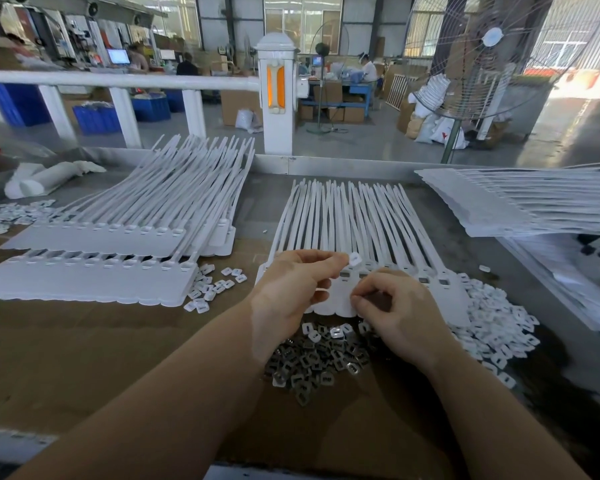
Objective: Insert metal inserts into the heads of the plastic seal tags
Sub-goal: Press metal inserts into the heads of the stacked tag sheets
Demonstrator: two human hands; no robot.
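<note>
You sit at a table (84, 358) covered with brown cardboard. Three big lots of white seal tags lie on it. The biggest stack (125, 237) is on your left, with long thin tails that fan out away from you and flat heads in two rows. Another stack (499, 206) lies on the far right, with its tails pointing to the right.

The sheet of tags you work on (354, 220) is in the middle, right in front of you. Its tails point away from you and its heads sit in a row under your hands. Each head has a small square hole, and some holes look grey inside.

A pile of small white plastic caps (492, 320) lies to the right of that sheet. A pile of shiny grey metal inserts (319, 358) lies just in front of the sheet, under your wrists. They are little squares with a hole in the middle.

Your left hand (291, 289) pinches one small white cap (354, 259) between finger and thumb, just above the row of heads. Your right hand (395, 306) is curled tight over the heads, with its fingertips pinched together. You cannot tell what it holds.
</note>
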